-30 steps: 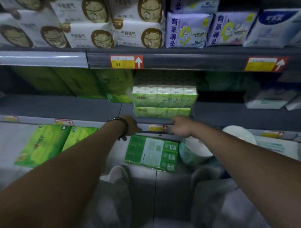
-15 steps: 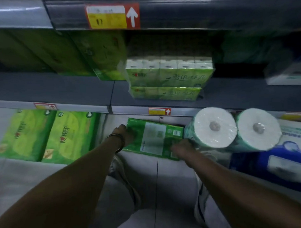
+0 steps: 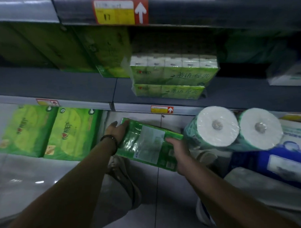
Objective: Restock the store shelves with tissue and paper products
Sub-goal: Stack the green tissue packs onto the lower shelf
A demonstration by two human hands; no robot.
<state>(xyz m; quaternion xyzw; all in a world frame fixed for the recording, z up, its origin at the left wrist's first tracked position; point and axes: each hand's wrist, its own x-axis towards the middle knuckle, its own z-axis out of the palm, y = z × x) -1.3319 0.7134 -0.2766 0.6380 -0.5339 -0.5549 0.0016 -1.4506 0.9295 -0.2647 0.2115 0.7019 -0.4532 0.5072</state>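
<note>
A flat green tissue pack [image 3: 147, 144] with a pale label lies low, in front of the bottom shelf edge. My left hand [image 3: 117, 130], with a dark band on the wrist, grips its left end. My right hand [image 3: 180, 154] grips its right end from below. The pack looks slightly lifted off the floor and tilted. On the grey shelf [image 3: 58, 83] above, two stacked green-and-white tissue packs [image 3: 174, 76] stand near the front edge.
Two wrapped paper rolls [image 3: 236, 127] lie at the right, over a blue pack [image 3: 278, 167]. Two light-green packs [image 3: 48, 132] stand at the lower left. Dark green packs [image 3: 95, 50] fill the shelf's back. My knees and shoes are below, on the tiled floor.
Both hands dropped from the shelf edge to the green pack on the floor and took hold of its ends. The view tilted downward and closer.
</note>
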